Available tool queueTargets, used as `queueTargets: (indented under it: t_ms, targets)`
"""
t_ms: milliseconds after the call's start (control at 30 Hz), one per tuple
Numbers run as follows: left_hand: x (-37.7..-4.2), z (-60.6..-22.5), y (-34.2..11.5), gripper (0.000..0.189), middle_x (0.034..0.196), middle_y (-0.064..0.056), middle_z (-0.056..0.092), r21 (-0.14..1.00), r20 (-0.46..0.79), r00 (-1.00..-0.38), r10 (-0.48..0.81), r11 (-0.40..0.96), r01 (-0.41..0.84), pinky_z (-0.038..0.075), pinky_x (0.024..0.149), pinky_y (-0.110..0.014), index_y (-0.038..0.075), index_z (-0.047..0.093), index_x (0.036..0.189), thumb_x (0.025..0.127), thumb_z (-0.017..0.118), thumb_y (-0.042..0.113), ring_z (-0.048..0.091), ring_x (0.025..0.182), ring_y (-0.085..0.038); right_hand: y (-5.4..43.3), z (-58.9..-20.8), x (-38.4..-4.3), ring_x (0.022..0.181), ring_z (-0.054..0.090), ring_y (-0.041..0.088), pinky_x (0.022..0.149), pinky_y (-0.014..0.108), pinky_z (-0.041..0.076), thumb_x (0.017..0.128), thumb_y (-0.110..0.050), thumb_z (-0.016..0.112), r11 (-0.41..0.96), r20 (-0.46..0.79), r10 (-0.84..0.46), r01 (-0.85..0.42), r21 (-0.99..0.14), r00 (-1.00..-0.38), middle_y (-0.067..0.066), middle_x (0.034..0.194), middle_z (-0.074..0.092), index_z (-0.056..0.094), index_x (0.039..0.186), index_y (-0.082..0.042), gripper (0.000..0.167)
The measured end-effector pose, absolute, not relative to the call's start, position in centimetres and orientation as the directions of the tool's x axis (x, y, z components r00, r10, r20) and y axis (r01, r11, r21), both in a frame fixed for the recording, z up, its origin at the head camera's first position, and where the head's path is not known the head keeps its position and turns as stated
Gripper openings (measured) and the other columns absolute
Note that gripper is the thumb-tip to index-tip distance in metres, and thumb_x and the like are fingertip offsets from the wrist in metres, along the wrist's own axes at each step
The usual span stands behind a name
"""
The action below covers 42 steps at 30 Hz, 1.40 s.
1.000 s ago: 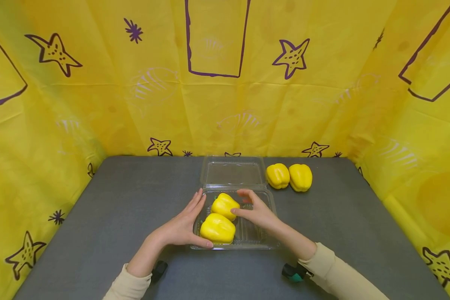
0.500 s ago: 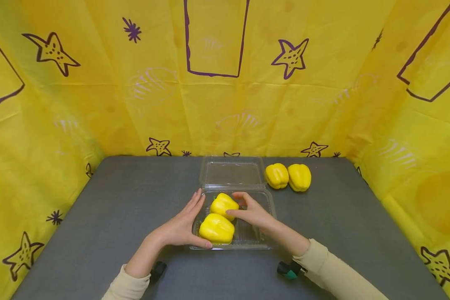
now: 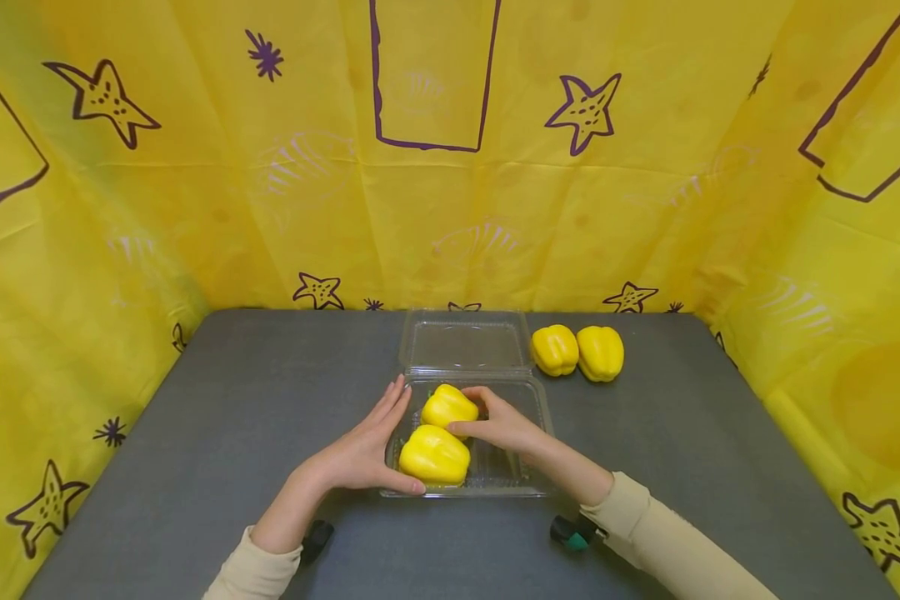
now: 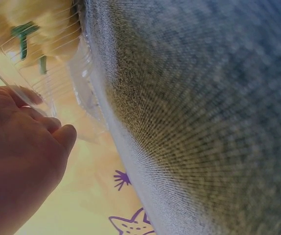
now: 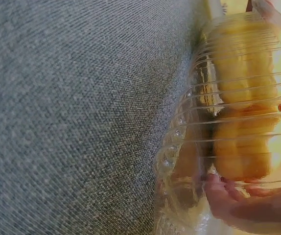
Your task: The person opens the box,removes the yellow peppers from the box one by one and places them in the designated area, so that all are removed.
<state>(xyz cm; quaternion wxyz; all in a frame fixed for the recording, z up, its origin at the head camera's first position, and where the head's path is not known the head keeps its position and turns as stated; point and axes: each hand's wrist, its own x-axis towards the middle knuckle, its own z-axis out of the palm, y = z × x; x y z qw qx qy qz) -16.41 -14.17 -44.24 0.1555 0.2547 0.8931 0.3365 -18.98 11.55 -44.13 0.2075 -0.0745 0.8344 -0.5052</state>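
Note:
Two yellow bell peppers lie in the left half of a clear plastic clamshell container (image 3: 506,492), one behind the other. My right hand (image 3: 502,423) grips the rear bell pepper (image 3: 448,405) from its right side, thumb in front and fingers behind. The front bell pepper (image 3: 433,456) lies close against the rear one. Spread along the container's left side, my left hand (image 3: 363,454) rests its straight fingers on the edge and its thumb at the front rim. In the right wrist view the peppers show through the ribbed container wall (image 5: 179,161).
The container's lid (image 3: 465,346) is flipped back toward the rear. Two more yellow bell peppers, a left one (image 3: 555,350) and a right one (image 3: 601,353), sit right of the lid on the grey table (image 3: 285,358). Yellow printed cloth (image 3: 450,200) walls the table's back and sides.
My right hand has moved slightly left and closed its thumb and fingers around the rear pepper. The left hand keeps its place at the container.

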Motion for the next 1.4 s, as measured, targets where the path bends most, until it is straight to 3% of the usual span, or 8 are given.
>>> queueTargets:
  t_ms: [633, 1167, 1400]
  targets:
    - [-16.41, -44.30, -14.02, 0.134, 0.162, 0.002, -0.017, 0.682, -0.111, -0.826, 0.553, 0.646, 0.341, 0.020, 0.111, -0.059, 0.009, 0.002, 0.157, 0.064, 0.083, 0.060, -0.008, 0.148, -0.024, 11.55, -44.77, -19.39, 0.115, 0.053, 0.028, 0.094, 0.048, 0.046, 0.082, -0.039, 0.077, 0.492, -0.268, -0.320, 0.082, -0.867, -0.909, 0.011, 0.130, 0.055, 0.045, 0.138, -0.007, 0.072]
    - [-16.42, -44.27, -14.03, 0.134, 0.162, 0.002, -0.017, 0.678, -0.105, -0.825, 0.555, 0.647, 0.349, 0.020, 0.111, -0.059, 0.008, 0.002, 0.157, 0.064, 0.083, 0.061, -0.009, 0.148, -0.023, 11.75, -44.64, -19.19, 0.101, 0.056, 0.023, 0.085, 0.041, 0.049, 0.078, -0.041, 0.081, 0.487, -0.231, -0.287, 0.065, -0.871, -0.930, 0.008, 0.119, 0.058, 0.048, 0.134, -0.005, 0.074]
    - [-16.28, -44.11, -14.06, 0.135, 0.162, 0.001, -0.016, 0.676, -0.091, -0.824, 0.560, 0.642, 0.362, 0.020, 0.112, -0.057, 0.008, 0.002, 0.157, 0.063, 0.083, 0.061, -0.009, 0.148, -0.022, 11.83, -44.76, -19.19, 0.097, 0.056, 0.022, 0.083, 0.038, 0.049, 0.076, -0.034, 0.083, 0.453, -0.229, -0.266, 0.089, -0.887, -0.936, 0.008, 0.115, 0.059, 0.051, 0.133, -0.004, 0.072]
